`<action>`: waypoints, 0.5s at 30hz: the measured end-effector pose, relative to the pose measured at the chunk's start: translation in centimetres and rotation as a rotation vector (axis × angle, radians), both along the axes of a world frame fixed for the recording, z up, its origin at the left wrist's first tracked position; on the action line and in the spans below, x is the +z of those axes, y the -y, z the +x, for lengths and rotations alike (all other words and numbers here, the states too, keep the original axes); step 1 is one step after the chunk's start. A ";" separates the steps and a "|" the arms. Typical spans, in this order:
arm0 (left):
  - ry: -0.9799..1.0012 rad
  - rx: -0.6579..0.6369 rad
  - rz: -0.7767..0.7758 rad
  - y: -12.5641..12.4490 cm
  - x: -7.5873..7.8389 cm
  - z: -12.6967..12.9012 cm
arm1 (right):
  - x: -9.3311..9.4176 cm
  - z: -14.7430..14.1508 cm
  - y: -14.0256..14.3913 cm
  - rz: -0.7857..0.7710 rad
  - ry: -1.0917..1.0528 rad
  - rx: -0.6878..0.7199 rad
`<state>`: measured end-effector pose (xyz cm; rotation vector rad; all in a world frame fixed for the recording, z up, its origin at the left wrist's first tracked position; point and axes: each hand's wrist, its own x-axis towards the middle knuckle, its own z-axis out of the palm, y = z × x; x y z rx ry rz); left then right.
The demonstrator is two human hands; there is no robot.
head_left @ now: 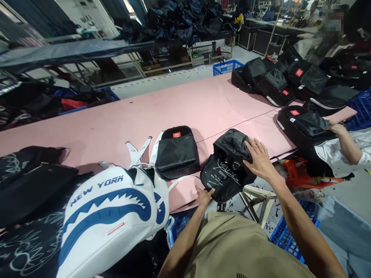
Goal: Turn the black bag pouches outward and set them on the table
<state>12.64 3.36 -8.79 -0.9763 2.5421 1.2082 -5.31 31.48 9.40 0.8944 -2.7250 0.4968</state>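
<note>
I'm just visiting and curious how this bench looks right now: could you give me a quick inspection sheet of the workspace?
Surface: long pink table, bare in the middle.
Job's things: black bag with white scribble print at the near edge, partly folded.
Clutter: white New York shark backpack; small black bag with red label; black bags piled at the far right.
Hands: left hand pinches the scribble bag's lower edge; right hand lies flat on top of it.
Cables: nothing seen.
Surroundings: blue crates; another person's arm rests on a black bag at right.
</note>
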 end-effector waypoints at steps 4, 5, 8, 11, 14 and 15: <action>-0.206 -0.577 -0.348 2.6 3.2 -3.2 | 0.7 1.8 2.4 0.035 -0.047 -0.064; -0.263 -0.838 -0.359 2.8 4.1 -4.6 | 0.7 2.6 3.5 0.037 -0.057 -0.095; -0.245 -1.344 -0.266 1.5 6.0 -10.2 | 0.4 4.9 6.8 0.038 -0.069 -0.170; -0.148 -1.432 -0.242 -1.7 5.9 -15.0 | -0.3 6.3 8.6 0.061 -0.101 -0.232; -0.222 -1.491 -0.258 -5.3 4.5 -16.2 | -1.3 7.1 7.3 0.085 -0.152 -0.333; -0.234 -1.514 -0.260 -6.4 4.0 -15.6 | -1.7 7.5 6.2 0.080 -0.166 -0.372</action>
